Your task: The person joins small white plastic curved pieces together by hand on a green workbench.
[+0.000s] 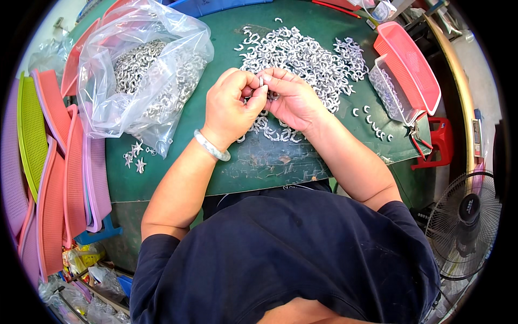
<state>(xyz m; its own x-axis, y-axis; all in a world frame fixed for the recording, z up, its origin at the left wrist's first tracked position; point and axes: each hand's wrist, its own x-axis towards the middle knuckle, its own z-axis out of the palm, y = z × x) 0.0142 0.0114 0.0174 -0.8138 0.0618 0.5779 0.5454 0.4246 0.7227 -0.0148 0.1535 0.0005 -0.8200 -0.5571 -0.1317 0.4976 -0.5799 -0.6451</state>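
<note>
Both hands: raised just above the green table (253,167), meeting fingertip to fingertip over the near edge of the loose pile.
Left hand (231,105): my fingers are curled and pinched closed on a small silver piece (261,82); a pale bangle (211,146) sits on that wrist.
Right hand (294,100): thumb and forefinger closed on the same small silver piece from the other side, apparently so I can steady it between both grips.
Work piece: held between my fingertips, clear of the table; its exact shape is too small to tell.
Loose pile (302,56): curved silver parts spread directly behind my hands, within easy reach.
Clear bag (143,75): more silver parts, open-mouthed, to my left.
Pink tray (413,65): far right, with a small clear bag leaning on it.
Stacked trays (51,178): coloured, on edge at my left.
</note>
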